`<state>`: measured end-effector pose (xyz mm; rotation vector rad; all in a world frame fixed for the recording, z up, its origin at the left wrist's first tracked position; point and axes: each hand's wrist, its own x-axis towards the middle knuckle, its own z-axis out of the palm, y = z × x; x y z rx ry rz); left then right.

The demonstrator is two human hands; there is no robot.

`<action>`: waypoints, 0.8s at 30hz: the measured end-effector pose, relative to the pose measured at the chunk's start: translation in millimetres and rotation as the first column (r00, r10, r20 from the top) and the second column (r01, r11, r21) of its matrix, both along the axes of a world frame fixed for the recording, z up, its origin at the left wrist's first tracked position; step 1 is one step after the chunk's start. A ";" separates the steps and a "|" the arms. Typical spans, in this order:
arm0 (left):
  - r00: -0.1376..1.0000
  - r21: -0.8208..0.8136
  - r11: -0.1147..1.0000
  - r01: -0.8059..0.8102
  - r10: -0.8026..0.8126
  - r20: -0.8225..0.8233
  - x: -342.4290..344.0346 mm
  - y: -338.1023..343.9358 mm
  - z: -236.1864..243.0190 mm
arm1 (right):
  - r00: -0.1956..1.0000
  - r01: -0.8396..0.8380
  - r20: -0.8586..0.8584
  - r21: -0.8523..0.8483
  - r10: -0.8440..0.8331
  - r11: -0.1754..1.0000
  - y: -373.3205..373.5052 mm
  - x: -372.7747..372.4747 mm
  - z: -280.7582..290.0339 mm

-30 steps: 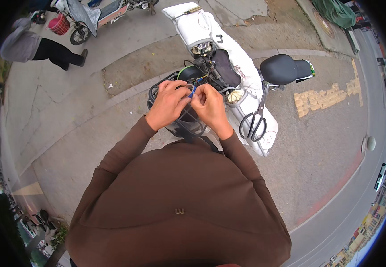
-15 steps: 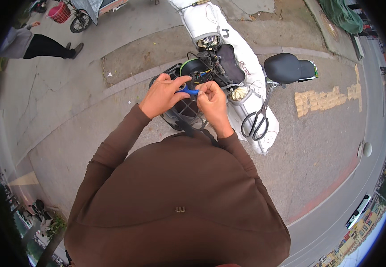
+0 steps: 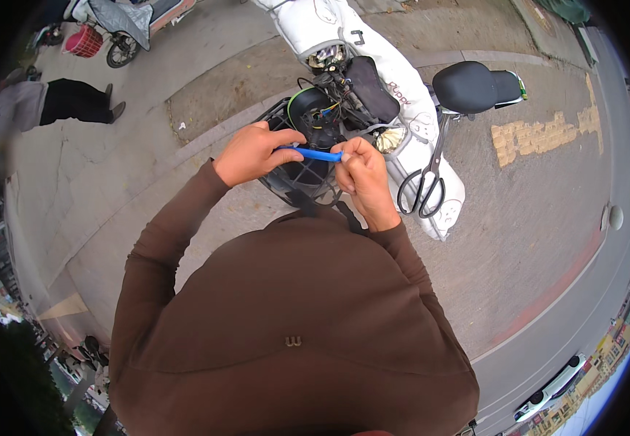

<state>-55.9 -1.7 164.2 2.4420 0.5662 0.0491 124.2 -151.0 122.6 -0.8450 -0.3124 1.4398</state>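
Observation:
A strip of blue tape, which looks like electrical tape, stretches almost level between my hands. My left hand is closed round its left end, where the roll is mostly hidden by the fingers. At the other end my right hand pinches the strip between thumb and fingertips. Just beyond my hands are the exposed wires of a scooter's front, beside a round black part with a green rim. Below the tape lies a black wire basket.
A white quilted cover drapes over the scooter, with large black-handled scissors lying on it. Its black seat is at the right. A walking person and a parked vehicle with a red basket are at the far left.
My hands have moved apart, and a longer length of blue tape now shows between them. The view has shifted slightly; the walking person stays at the far left.

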 end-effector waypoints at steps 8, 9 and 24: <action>0.980 0.087 0.983 0.160 -0.169 0.106 29.1 5.9 43.7 | 0.955 0.010 0.297 -0.032 0.000 0.999 -3.9 25.7 -15.1; 0.967 0.159 0.963 0.217 -0.235 0.102 34.8 4.6 49.5 | 0.932 0.056 0.361 -0.044 -0.037 0.997 -3.5 30.7 -15.6; 0.907 -0.675 0.643 0.362 -0.409 0.098 34.2 -10.0 106.1 | 0.707 -0.579 0.702 0.512 0.079 0.635 -3.9 12.9 69.0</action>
